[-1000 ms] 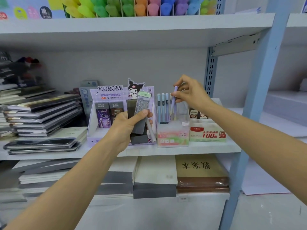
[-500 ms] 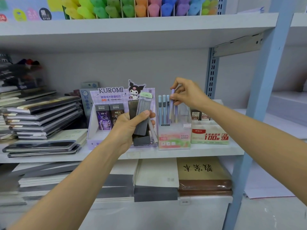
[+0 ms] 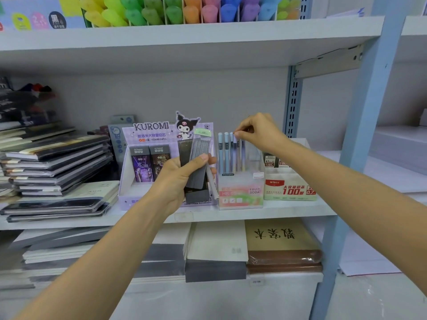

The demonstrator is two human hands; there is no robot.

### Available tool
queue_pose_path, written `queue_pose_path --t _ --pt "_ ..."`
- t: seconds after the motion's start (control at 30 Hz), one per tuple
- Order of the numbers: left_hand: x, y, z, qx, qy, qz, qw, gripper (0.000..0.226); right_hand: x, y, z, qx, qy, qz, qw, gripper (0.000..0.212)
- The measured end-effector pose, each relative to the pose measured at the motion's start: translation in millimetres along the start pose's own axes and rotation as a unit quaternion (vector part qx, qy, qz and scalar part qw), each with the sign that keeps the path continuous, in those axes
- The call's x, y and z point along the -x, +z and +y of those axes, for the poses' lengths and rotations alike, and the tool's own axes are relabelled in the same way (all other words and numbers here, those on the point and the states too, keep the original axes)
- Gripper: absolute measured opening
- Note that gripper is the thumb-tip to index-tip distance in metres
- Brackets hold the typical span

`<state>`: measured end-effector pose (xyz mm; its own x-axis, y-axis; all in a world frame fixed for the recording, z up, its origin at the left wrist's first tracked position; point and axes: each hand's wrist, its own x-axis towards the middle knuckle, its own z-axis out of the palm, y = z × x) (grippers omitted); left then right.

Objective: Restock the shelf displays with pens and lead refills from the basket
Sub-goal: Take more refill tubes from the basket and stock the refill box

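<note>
Shop shelving fills my feed: white shelf boards on a pale blue upright post (image 3: 360,139) at the right of the frame, a grey back panel behind, and a slotted rail (image 3: 293,105) right of centre. The upper shelf (image 3: 184,40) carries a row of bright highlighters (image 3: 161,12) along the top edge. The middle shelf (image 3: 288,212) runs across the centre. On it at the left sits a stack of wrapped notebooks (image 3: 57,162). At the centre is a purple Kuromi display box (image 3: 150,135), just right of it a clear pen display (image 3: 240,195) marked FRUIT SODA, and then a cream lead box (image 3: 290,189) with red print. Below, more pads lie flat, with a brown book (image 3: 279,239) at lower centre right.

Left hand (image 3: 180,179), centre frame, in front of the Kuromi box: it grips a bundle of dark lead refill packs (image 3: 198,162), one with a green header. The thumb is pressed across the front and the fingers are curled behind. A white pen (image 3: 212,183) is also in that grip and hangs at the bundle's right edge.

Right hand (image 3: 261,130), just above the clear display: thumb and forefinger pinch the top of a lilac pen (image 3: 235,153), the other fingers curled in. That pen stands upright in the display beside several pale blue pens (image 3: 220,153). I cannot tell whether its tip touches the bottom.
</note>
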<state>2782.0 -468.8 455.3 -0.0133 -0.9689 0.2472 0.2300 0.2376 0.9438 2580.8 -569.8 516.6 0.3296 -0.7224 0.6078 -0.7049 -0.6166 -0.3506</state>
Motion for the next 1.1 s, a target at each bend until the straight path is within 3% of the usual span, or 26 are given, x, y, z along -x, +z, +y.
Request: queue_pose_path --t 0.1,0.2,0.3,0.37,0.43,0.83,0.97,1.1 --pt "1 0 0 0.002 0.004 -0.003 1.000 0.020 -2 1 -1 -0.018 0.016 0.019 1.000 0.019" --pt "4 0 2 0.007 0.013 -0.011 1.000 0.026 6 -6 -9 -0.127 0.023 0.050 0.990 0.018" --pt "5 3 5 0.018 0.021 0.000 1.000 0.030 27 -13 -25 -0.259 0.025 -0.089 0.961 0.025" --pt "6 8 7 0.006 0.021 0.023 0.999 0.036 42 -12 -35 -0.300 0.021 -0.183 0.936 0.036" --pt "8 15 9 0.001 0.026 0.036 0.999 0.044 52 -8 -43 -0.315 0.012 -0.226 0.922 0.035" --pt "26 36 19 0.019 0.034 0.013 0.999 0.035 79 -18 -47 -0.362 0.036 -0.170 0.916 0.039" --pt "29 27 19 0.065 -0.003 -0.006 0.998 0.040 77 -31 -43 -0.434 0.064 -0.112 0.892 0.024" --pt "37 33 16 0.025 -0.015 -0.058 0.998 0.036 75 -30 -44 -0.456 0.091 -0.075 0.882 0.020"
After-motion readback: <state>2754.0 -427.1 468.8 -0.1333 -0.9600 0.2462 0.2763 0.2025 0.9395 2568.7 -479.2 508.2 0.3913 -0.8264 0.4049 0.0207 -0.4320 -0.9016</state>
